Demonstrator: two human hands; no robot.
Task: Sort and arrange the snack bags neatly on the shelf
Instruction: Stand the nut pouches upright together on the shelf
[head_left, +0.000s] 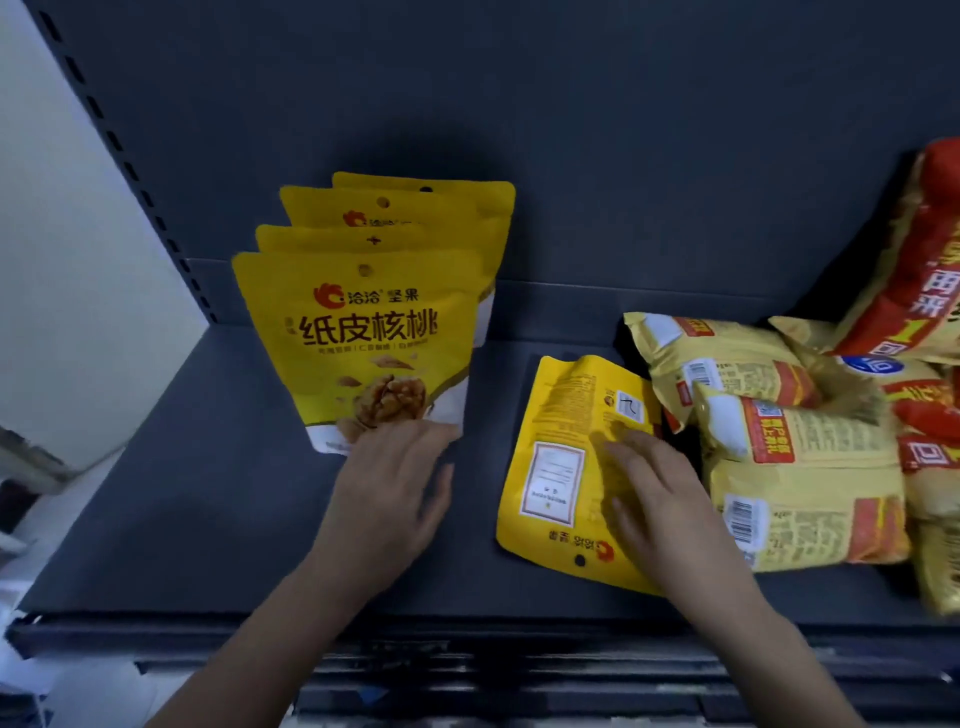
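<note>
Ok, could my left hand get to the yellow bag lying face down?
Probably yes. The left hand touches the front standing walnut bag, and only bare shelf separates it from the face-down yellow bag, though the right hand rests on that.

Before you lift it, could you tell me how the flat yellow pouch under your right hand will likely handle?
The flat pouch looks glossy, so it will probably slide on the smooth shelf. Its far edge curls up, so it is likely floppy and may sag if lifted by one corner. The matching pouches stand upright, so it could stand, though perhaps tippily.
</note>
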